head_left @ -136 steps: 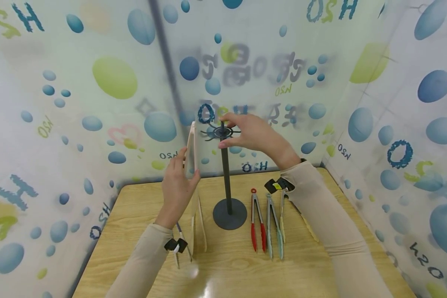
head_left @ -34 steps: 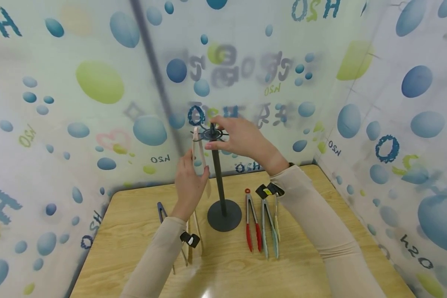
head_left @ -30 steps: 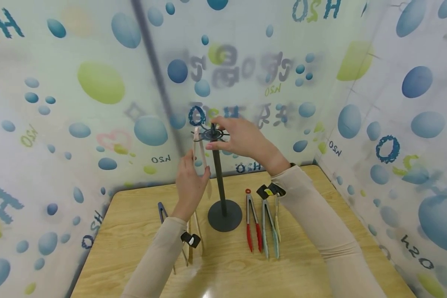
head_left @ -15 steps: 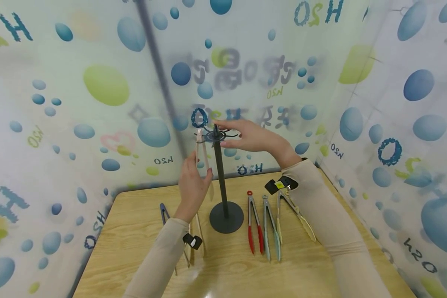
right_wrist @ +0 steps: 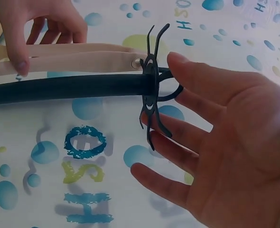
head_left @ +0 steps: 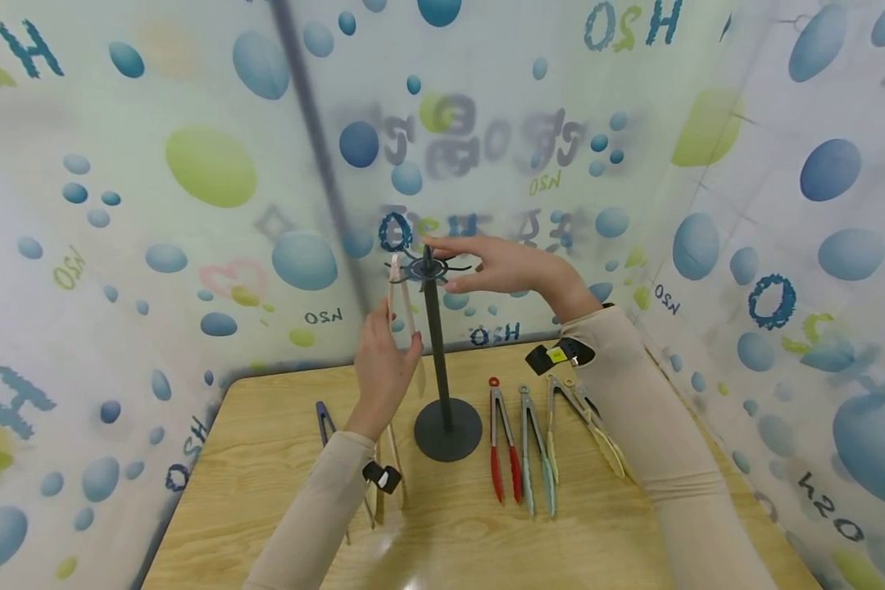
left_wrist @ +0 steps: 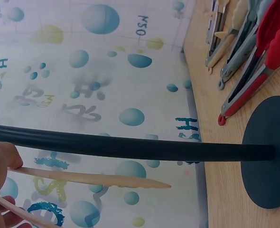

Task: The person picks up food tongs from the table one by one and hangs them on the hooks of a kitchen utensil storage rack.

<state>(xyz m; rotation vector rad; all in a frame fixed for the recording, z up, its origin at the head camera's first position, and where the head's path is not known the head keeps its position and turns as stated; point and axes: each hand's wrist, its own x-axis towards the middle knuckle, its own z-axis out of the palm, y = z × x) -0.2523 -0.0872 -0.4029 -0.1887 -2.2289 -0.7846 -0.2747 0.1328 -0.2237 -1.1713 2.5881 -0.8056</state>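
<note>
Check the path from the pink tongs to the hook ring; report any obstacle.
Nothing visible blocks the pink tongs in the left hand: their top end is right at the hook ring. The right hand is on the ring's opposite side.

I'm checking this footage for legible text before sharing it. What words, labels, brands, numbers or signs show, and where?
"H2O": on the patterned wall, repeated in several sizes, some running backwards as "O2H".
Large grey characters on the same wall: too blurred to read.
Yellow tag at the right wrist: too small to read.
Stand, pale tongs, red tongs: no readable text.
</note>
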